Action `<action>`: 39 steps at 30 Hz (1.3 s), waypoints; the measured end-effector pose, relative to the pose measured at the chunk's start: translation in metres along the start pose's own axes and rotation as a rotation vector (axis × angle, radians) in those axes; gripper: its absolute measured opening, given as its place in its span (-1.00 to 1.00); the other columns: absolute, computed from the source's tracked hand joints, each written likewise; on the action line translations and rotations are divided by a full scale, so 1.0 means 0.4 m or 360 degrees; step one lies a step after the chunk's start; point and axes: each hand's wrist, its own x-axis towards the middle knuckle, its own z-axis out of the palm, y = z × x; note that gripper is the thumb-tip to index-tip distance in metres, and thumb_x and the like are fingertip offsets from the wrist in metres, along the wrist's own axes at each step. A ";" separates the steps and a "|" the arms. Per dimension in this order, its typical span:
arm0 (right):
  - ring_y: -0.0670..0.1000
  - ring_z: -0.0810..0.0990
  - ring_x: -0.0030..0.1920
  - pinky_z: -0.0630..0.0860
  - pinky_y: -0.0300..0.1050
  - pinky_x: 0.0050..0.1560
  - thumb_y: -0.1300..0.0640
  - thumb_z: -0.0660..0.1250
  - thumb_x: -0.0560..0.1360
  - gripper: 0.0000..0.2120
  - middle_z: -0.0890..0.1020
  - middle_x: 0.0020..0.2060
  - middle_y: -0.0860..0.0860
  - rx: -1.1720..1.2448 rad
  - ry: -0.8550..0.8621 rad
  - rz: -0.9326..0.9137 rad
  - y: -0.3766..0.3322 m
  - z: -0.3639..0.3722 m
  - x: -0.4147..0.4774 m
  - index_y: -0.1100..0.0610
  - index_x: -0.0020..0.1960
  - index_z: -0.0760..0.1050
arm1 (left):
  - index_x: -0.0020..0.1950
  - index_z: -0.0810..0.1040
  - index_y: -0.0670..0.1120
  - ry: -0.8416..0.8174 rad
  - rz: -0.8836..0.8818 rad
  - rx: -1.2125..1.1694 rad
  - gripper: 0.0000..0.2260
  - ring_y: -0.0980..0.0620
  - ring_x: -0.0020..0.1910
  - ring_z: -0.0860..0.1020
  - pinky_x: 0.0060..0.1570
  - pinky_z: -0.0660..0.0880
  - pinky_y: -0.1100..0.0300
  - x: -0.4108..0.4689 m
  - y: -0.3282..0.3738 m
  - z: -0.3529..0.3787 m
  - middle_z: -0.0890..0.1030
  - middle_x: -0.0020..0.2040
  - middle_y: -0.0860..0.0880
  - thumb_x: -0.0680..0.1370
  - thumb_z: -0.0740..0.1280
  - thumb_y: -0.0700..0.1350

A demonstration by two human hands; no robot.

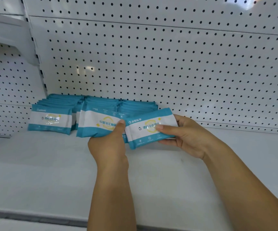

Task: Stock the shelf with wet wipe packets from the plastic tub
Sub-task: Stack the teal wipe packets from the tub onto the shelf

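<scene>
White shelf (51, 172), pegboard (151, 64) behind it. Teal-and-white wipe packets stand on edge in three rows running from the back edge toward the front, at the back left part of the shelf.

- left row (50, 120): front packet upright, facing out, no hand on it.
- middle row: left hand (109, 147) is at its front packet (98, 122). The grip pinches the packet's right end, with the thumb on the front face and the fingers hidden behind. This packet is tilted and sits forward of the row.
- right row (138, 105): only the top edges show behind the hands, close to the pegboard.

Right hand (188, 135) holds a held packet (145, 129) by its right end, the grip closed on it with the thumb across the front label and the fingers behind. The packet faces out and slants, left end lower. It is in front of the right row, its left end just beside the left thumb and overlapping the middle packet's lower right corner. Cannot tell whether its low corner touches the shelf.

Both forearms reach in from the front edge.
</scene>
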 end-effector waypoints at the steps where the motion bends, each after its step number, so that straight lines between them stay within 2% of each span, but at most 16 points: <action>1: 0.03 0.71 0.06 0.66 -0.10 -0.06 0.25 0.50 0.39 -0.61 0.72 0.09 0.07 -0.0045 0.0006 -0.0001 0.004 0.000 0.002 0.16 0.21 0.59 | -0.06 0.57 0.05 0.0010 0.0001 -0.0005 -0.72 0.05 0.01 0.69 0.13 0.62 -0.03 0.000 0.002 -0.002 0.69 0.01 0.07 0.43 0.58 -0.25; 5: 0.04 0.72 0.05 0.67 -0.11 -0.08 0.33 0.49 0.43 -0.64 0.72 0.07 0.07 -0.0013 0.0197 -0.0094 0.025 0.012 0.019 0.17 0.20 0.58 | -0.10 0.57 0.06 0.0053 0.0065 0.0017 -0.74 0.13 -0.06 0.67 0.12 0.63 0.01 -0.001 0.018 -0.014 0.68 -0.05 0.11 0.46 0.55 -0.26; 7: 0.04 0.71 0.08 0.67 -0.07 -0.01 0.33 0.51 0.43 -0.61 0.72 0.08 0.03 -0.0001 0.0338 -0.0178 0.044 0.015 0.030 0.15 0.22 0.57 | -0.12 0.56 0.07 0.0107 0.0075 0.0016 -0.74 0.17 -0.10 0.66 0.10 0.64 0.02 0.004 0.024 -0.025 0.66 -0.07 0.13 0.46 0.55 -0.25; 10: -0.02 0.71 0.07 0.63 -0.03 0.12 0.26 0.56 0.40 -0.59 0.72 0.06 -0.03 -0.0310 0.0538 -0.0334 0.075 0.021 0.046 0.10 0.21 0.58 | -0.04 0.58 0.03 0.0128 0.0000 -0.0034 -0.77 0.18 -0.09 0.65 0.01 0.66 0.07 0.012 0.028 -0.033 0.66 -0.01 0.12 0.47 0.55 -0.23; 12: -0.11 0.70 -0.01 0.62 -0.24 0.03 0.19 0.60 0.38 -0.60 0.72 0.01 -0.09 -0.0558 0.0661 -0.0404 0.088 0.036 0.051 0.08 0.16 0.58 | 0.02 0.57 0.02 0.0128 -0.0056 -0.0059 -0.76 0.18 -0.10 0.65 -0.12 0.67 0.14 0.013 0.030 -0.039 0.66 0.02 0.10 0.47 0.55 -0.22; 14: -0.18 0.65 -0.10 0.51 -0.45 -0.17 0.11 0.62 0.35 -0.62 0.68 -0.05 -0.14 -0.0829 0.0775 -0.0469 0.098 0.049 0.058 0.06 0.09 0.55 | -0.03 0.57 0.03 0.0152 -0.0078 -0.0073 -0.78 0.13 -0.07 0.66 -0.11 0.67 0.11 0.018 0.035 -0.050 0.66 0.02 0.08 0.47 0.55 -0.21; 16: -0.12 0.61 -0.10 0.47 -0.38 -0.21 0.03 0.63 0.33 -0.61 0.65 -0.07 -0.14 -0.0993 0.0839 -0.0487 0.108 0.059 0.069 0.05 0.04 0.52 | -0.07 0.55 0.05 0.0187 -0.0090 -0.0108 -0.77 0.09 -0.04 0.67 -0.07 0.67 0.07 0.026 0.044 -0.062 0.67 0.03 0.06 0.48 0.54 -0.21; 20: -0.02 0.54 -0.02 0.44 -0.15 -0.11 -0.10 0.63 0.30 -0.55 0.55 -0.03 -0.06 -0.1244 0.0949 -0.0539 0.112 0.085 0.101 0.01 0.01 0.46 | 0.04 0.57 -0.01 0.0190 -0.0171 -0.0145 -0.75 0.03 -0.01 0.68 -0.10 0.68 0.05 0.033 0.050 -0.066 0.68 0.07 -0.01 0.48 0.54 -0.24; 22: 0.00 0.51 -0.01 0.47 -0.08 -0.08 -0.15 0.62 0.28 -0.50 0.51 -0.04 -0.06 -0.1373 0.1006 -0.0569 0.111 0.093 0.112 0.03 0.01 0.44 | 0.01 0.57 -0.01 0.0175 -0.0197 -0.0110 -0.77 0.04 0.00 0.68 -0.11 0.68 0.05 0.032 0.047 -0.061 0.68 0.07 0.00 0.47 0.54 -0.24; 26: 0.01 0.49 0.04 0.49 -0.03 -0.08 -0.24 0.61 0.23 -0.36 0.47 -0.01 -0.08 -0.1453 0.1092 -0.0528 0.116 0.099 0.119 0.05 0.06 0.36 | -0.05 0.54 0.03 0.0170 -0.0195 -0.0075 -0.76 0.04 0.00 0.68 -0.13 0.68 0.07 0.033 0.047 -0.058 0.67 0.08 0.01 0.47 0.55 -0.22; 29: 0.03 0.47 0.15 0.50 0.00 0.04 -0.24 0.61 0.24 -0.24 0.46 0.10 -0.05 -0.1501 0.1122 -0.0544 0.120 0.101 0.115 0.05 0.22 0.30 | 0.09 0.55 -0.02 0.0173 -0.0216 -0.0060 -0.73 0.04 0.00 0.67 -0.22 0.68 0.13 0.028 0.050 -0.059 0.66 0.07 0.01 0.48 0.54 -0.22; 32: 0.01 0.44 0.24 0.49 0.01 0.16 -0.24 0.62 0.23 -0.11 0.44 0.22 -0.03 -0.1416 0.1120 -0.0611 0.122 0.104 0.108 0.07 0.36 0.26 | 0.14 0.54 -0.03 0.0147 -0.0205 -0.0013 -0.70 0.04 0.00 0.67 -0.18 0.68 0.12 0.026 0.052 -0.061 0.66 0.08 0.01 0.48 0.54 -0.19; 34: -0.01 0.44 0.22 0.47 -0.06 0.18 -0.20 0.60 0.28 -0.19 0.41 0.20 -0.05 -0.1252 0.1128 -0.0693 0.115 0.105 0.095 0.09 0.34 0.30 | 0.17 0.55 -0.02 0.0059 -0.0153 0.0031 -0.72 0.09 -0.03 0.66 -0.20 0.67 0.14 0.020 0.053 -0.059 0.66 0.09 0.03 0.51 0.52 -0.14; 36: -0.03 0.47 0.13 0.46 -0.14 0.14 -0.17 0.52 0.40 -0.44 0.42 0.14 -0.08 -0.1121 0.1161 -0.0802 0.097 0.104 0.073 0.07 0.23 0.39 | 0.25 0.56 -0.05 -0.0050 -0.0086 0.0096 -0.70 0.11 -0.04 0.66 -0.26 0.67 0.17 0.008 0.052 -0.051 0.67 0.09 0.03 0.55 0.47 -0.06; 38: -0.13 0.51 0.00 0.45 -0.26 0.01 -0.14 0.43 0.50 -0.69 0.55 0.03 -0.12 -0.0932 0.1123 -0.0851 0.071 0.109 0.049 0.05 0.06 0.49 | 0.26 0.58 -0.08 -0.0180 -0.0073 0.0179 -0.69 0.08 -0.05 0.68 -0.30 0.66 0.18 0.001 0.050 -0.045 0.69 0.06 0.00 0.58 0.41 0.02; 39: -0.18 0.53 -0.07 0.45 -0.32 -0.06 -0.12 0.40 0.53 -0.76 0.61 -0.05 -0.14 -0.0826 0.1049 -0.0852 0.058 0.117 0.038 0.05 0.00 0.53 | 0.23 0.60 -0.09 -0.0254 -0.0083 0.0229 -0.69 0.07 -0.06 0.70 -0.30 0.65 0.18 -0.002 0.049 -0.042 0.71 0.04 -0.01 0.58 0.39 0.06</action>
